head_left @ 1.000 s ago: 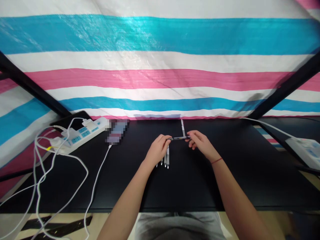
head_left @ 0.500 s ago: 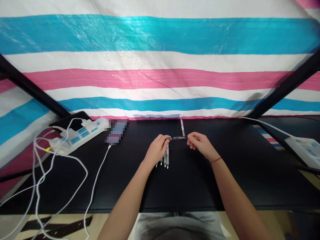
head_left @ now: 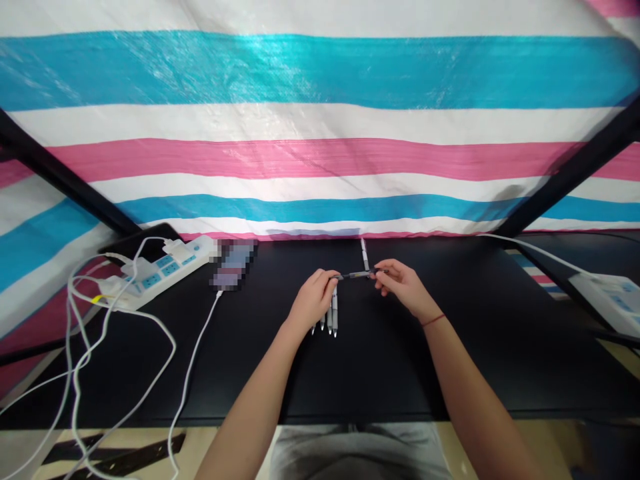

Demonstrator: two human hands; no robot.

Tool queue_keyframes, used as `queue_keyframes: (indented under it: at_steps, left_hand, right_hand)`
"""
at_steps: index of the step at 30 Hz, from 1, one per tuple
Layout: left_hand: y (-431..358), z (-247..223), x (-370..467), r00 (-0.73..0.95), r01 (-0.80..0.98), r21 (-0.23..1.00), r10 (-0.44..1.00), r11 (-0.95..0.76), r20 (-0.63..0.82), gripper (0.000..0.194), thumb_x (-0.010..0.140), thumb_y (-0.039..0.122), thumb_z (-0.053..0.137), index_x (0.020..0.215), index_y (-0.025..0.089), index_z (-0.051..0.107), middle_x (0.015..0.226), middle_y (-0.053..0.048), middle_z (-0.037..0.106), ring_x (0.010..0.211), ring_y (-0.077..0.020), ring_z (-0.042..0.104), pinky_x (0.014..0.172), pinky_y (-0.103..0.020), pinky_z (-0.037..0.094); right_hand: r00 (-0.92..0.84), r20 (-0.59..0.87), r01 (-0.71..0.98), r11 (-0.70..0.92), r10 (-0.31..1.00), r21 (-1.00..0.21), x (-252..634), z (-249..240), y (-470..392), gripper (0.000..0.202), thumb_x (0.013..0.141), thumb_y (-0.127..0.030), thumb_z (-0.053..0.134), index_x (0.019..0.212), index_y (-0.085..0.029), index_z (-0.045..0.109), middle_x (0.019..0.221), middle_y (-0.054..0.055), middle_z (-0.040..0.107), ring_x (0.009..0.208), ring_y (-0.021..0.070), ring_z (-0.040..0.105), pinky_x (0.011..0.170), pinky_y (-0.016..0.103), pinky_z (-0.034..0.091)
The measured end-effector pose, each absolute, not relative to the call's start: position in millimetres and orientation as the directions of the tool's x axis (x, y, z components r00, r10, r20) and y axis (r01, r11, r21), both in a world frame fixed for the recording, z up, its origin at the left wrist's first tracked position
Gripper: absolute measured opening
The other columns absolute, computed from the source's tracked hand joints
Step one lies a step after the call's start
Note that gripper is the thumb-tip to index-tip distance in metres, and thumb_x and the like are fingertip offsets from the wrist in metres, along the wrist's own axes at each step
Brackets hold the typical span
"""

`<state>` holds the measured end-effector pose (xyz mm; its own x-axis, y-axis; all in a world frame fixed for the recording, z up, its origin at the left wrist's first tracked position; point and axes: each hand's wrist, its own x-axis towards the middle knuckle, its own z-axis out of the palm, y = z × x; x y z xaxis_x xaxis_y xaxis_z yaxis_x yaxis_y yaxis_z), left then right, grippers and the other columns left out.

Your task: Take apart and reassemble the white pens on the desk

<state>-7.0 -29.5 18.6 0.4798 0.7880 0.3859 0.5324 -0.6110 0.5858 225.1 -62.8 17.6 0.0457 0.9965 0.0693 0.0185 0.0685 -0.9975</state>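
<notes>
A dark pen [head_left: 357, 275] lies level between my two hands, just above the black table. My left hand [head_left: 316, 293] pinches its left end. At its right end, the thumb and fingers of my right hand [head_left: 400, 287] close around the dark tip, part of which shows past them. Under and beside my left hand, several grey-and-white pens [head_left: 335, 320] lie side by side, their upper parts partly hidden by the hand. A white pen [head_left: 365, 252] lies lengthwise on the table just behind the held one.
On the left of the black table [head_left: 240, 373] are a white power strip [head_left: 170, 267], tangled white cables [head_left: 173, 340] and a blurred-out phone [head_left: 234, 265] on a cable. Another power strip [head_left: 610, 300] is at the right edge. A striped sheet [head_left: 320, 160] hangs behind, between black frame bars.
My right hand has risen slightly, and its fingers have opened a little and now close around the pen's right end. My left hand keeps its hold, nearly still.
</notes>
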Motion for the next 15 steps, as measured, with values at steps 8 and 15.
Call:
queue_keyframes:
  at_steps: [8,15]
  left_hand:
    - [-23.1,23.5,-16.4,0.434,0.508,0.644,0.816,-0.572,0.383,0.029,0.096,0.025,0.037,0.115,0.019,0.058,0.097,-0.005,0.058,0.096,-0.0172,0.057,0.091,-0.031,0.045]
    - [-10.2,18.7,-29.7,0.386,0.466,0.703,0.839,-0.537,0.385,0.033,0.094,0.027,0.041,0.122,0.021,0.058,0.106,-0.007,0.061,0.092,-0.0162,0.060,0.084,-0.031,0.049]
  right_hand:
    - [0.183,0.080,-0.014,0.084,0.980,-0.996,240.6,17.8,-61.2,0.027,0.075,-0.037,0.069,0.093,-0.019,0.059,0.082,0.004,0.064,0.067,0.0146,0.060,0.054,0.026,0.049]
    - [0.266,0.056,-0.014,0.062,0.962,-0.998,256.2,16.4,-61.0,0.034,0.073,-0.041,0.071,0.097,-0.018,0.061,0.084,0.006,0.067,0.067,0.0150,0.061,0.054,0.026,0.050]
